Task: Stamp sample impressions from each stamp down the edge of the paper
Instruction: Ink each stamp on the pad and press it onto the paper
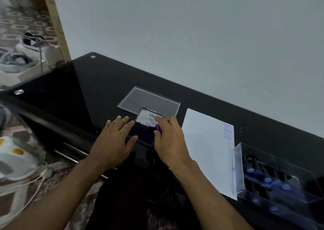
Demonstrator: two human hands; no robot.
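A purple ink pad (142, 133) lies open on the black glass table (73, 89), its white-labelled lid (148, 118) raised behind it. My left hand (115, 140) rests flat with straight fingers on the pad's left edge. My right hand (168, 138) pinches a purple-handled stamp (158, 128) over the pad's right side. A white paper sheet (208, 149) lies to the right, with faint blue impressions (228, 130) near its far right edge.
A clear plastic lid (150, 100) lies behind the ink pad. A clear box (273, 177) with several blue-topped stamps sits at the right, touching the paper. The wall runs close behind the table. A white appliance and cords lie on the floor at left.
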